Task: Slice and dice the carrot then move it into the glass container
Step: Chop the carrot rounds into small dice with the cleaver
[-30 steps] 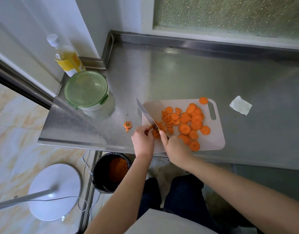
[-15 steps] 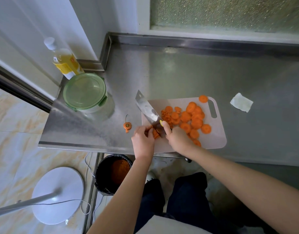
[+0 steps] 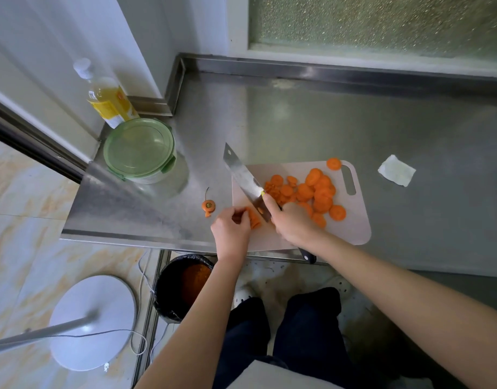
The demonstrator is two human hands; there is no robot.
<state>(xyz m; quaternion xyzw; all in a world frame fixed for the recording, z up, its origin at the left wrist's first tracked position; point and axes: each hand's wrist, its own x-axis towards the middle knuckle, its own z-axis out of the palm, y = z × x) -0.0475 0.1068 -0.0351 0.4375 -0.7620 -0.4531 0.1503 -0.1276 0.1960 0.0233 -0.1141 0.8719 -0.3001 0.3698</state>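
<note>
A pale cutting board lies on the steel counter with several round carrot slices and a small heap of diced carrot. My left hand pinches a stack of carrot slices at the board's near left corner. My right hand grips the knife, forefinger along the blade, which is tilted and points up-left right beside the stack. The glass container with a green lid stands at the counter's left end.
A carrot top lies on the counter left of the board. A bottle of yellow liquid stands behind the container. A crumpled tissue lies to the right. A black bin with peelings sits below the counter edge.
The knife blade has lifted and tilted flatter, shifting slightly right of the stack. My left hand has re-gripped the stacked slices, which now show more clearly. The camera has tilted a little.
</note>
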